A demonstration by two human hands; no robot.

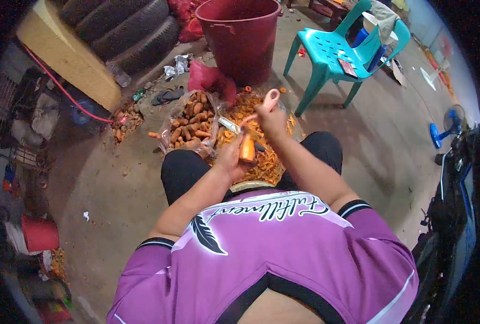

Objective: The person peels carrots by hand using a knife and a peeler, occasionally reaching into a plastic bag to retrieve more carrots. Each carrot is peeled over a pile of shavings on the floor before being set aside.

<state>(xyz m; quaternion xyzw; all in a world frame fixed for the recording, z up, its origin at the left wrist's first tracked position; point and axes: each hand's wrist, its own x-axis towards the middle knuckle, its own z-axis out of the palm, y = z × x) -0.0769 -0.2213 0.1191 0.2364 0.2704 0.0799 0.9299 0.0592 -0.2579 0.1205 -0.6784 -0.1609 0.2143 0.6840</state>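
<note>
My left hand [231, 160] is closed around a peeled orange carrot [247, 150], its thick end pointing towards me. In my right hand [273, 122] is a pink peeler [271, 99], gripped with the looped end of its handle sticking up past the fist. The peeler's head sits right by the far end of the carrot. Beneath both hands spreads a heap of orange peelings [265, 168] between my knees. Left of it, a clear plastic bag [167, 127] lies open with brown, unpeeled carrots [194, 120] inside.
A tall dark red bin [240, 46] stands behind the peelings, with a pink bag [210, 81] against it. To the right is a teal plastic chair [326, 46]. Stacked tyres [126, 35] and a yellowish block [70, 56] stand at the back left. A blue fan [449, 124] is far right.
</note>
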